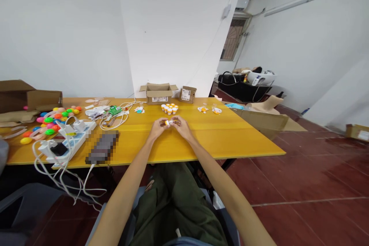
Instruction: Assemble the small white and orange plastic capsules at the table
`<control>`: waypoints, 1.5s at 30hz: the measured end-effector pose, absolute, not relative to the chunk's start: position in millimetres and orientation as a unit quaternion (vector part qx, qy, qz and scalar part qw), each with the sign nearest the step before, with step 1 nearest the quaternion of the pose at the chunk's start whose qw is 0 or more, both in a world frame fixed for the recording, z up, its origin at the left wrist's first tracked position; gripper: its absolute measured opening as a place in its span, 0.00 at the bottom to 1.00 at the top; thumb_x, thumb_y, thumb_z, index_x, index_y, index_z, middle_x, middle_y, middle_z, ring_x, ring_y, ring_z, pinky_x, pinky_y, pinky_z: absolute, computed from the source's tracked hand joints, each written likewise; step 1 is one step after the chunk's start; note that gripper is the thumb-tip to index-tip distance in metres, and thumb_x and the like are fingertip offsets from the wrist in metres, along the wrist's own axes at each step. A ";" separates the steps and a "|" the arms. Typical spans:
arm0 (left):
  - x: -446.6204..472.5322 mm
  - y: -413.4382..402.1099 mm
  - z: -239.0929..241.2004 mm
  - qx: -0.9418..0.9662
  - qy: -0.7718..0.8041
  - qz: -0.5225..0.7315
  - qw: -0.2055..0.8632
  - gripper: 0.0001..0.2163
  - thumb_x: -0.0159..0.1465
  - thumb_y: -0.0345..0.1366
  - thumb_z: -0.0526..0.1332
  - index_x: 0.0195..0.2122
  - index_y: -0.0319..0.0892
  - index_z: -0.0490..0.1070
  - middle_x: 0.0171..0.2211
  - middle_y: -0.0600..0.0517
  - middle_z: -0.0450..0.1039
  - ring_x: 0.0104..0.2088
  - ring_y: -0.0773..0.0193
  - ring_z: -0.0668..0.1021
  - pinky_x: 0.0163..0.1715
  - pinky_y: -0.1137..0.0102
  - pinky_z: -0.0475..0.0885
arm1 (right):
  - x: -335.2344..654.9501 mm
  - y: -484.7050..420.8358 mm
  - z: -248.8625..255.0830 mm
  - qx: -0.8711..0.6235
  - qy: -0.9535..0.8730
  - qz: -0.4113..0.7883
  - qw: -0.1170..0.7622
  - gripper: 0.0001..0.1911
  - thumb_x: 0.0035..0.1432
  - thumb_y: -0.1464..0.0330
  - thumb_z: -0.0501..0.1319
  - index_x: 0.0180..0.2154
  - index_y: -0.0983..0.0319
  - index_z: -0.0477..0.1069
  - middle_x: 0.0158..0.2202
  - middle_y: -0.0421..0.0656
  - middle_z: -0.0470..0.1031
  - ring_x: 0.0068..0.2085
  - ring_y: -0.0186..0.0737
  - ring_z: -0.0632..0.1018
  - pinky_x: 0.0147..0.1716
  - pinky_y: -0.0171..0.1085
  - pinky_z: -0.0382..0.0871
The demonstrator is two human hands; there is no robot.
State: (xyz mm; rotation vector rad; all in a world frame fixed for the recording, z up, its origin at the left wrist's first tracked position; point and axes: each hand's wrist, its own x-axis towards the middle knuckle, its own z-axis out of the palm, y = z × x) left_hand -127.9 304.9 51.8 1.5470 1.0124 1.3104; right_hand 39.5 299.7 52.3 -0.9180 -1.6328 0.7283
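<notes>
Both my hands meet over the yellow table, pinching one small white and orange piece between them. My left hand grips its left end with curled fingers. My right hand grips the right end the same way. Just beyond the hands stands a cluster of several small orange and white pieces. Further similar small pieces lie to the left and to the right.
Two open cardboard boxes stand at the table's far edge. A white power strip with plugs and cables, coloured plastic balls and a large box fill the left side. Flat cardboard lies right of the table.
</notes>
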 end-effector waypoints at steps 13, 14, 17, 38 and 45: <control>-129.6 298.0 60.8 0.598 0.389 0.528 0.460 0.17 0.50 0.41 0.74 0.40 0.41 0.82 0.38 0.49 0.83 0.42 0.56 0.81 0.49 0.61 0.75 | 40.9 303.6 52.2 -0.356 -0.645 0.372 0.564 0.13 0.48 0.62 0.68 0.36 0.57 0.72 0.39 0.41 0.80 0.40 0.41 0.81 0.44 0.40 0.76; -129.6 296.9 61.8 0.597 0.387 0.529 0.463 0.17 0.49 0.42 0.74 0.39 0.41 0.82 0.38 0.49 0.83 0.42 0.56 0.81 0.49 0.60 0.75 | 41.1 303.8 52.4 -0.354 -0.646 0.373 0.564 0.13 0.47 0.62 0.69 0.36 0.57 0.72 0.38 0.41 0.81 0.40 0.41 0.81 0.44 0.40 0.76; -129.5 293.7 64.8 0.594 0.383 0.528 0.471 0.17 0.49 0.42 0.75 0.38 0.41 0.82 0.37 0.48 0.83 0.42 0.55 0.81 0.50 0.60 0.75 | 41.9 304.7 52.0 -0.350 -0.650 0.374 0.562 0.13 0.47 0.60 0.70 0.35 0.57 0.73 0.36 0.41 0.81 0.39 0.42 0.80 0.43 0.40 0.76; -129.1 291.0 68.7 0.606 0.388 0.508 0.473 0.16 0.50 0.41 0.74 0.38 0.40 0.82 0.35 0.48 0.82 0.39 0.57 0.80 0.47 0.62 0.74 | 43.5 294.1 56.3 -0.428 -0.684 0.306 0.505 0.23 0.58 0.47 0.59 0.26 0.59 0.71 0.20 0.37 0.72 0.23 0.36 0.73 0.25 0.35 0.67; -128.1 288.2 73.4 0.600 0.392 0.506 0.480 0.14 0.52 0.44 0.72 0.34 0.40 0.80 0.28 0.51 0.79 0.32 0.61 0.78 0.37 0.67 0.73 | 40.5 297.4 53.1 -0.399 -0.696 0.301 0.515 0.19 0.59 0.50 0.59 0.31 0.59 0.74 0.28 0.40 0.77 0.28 0.38 0.75 0.29 0.35 0.70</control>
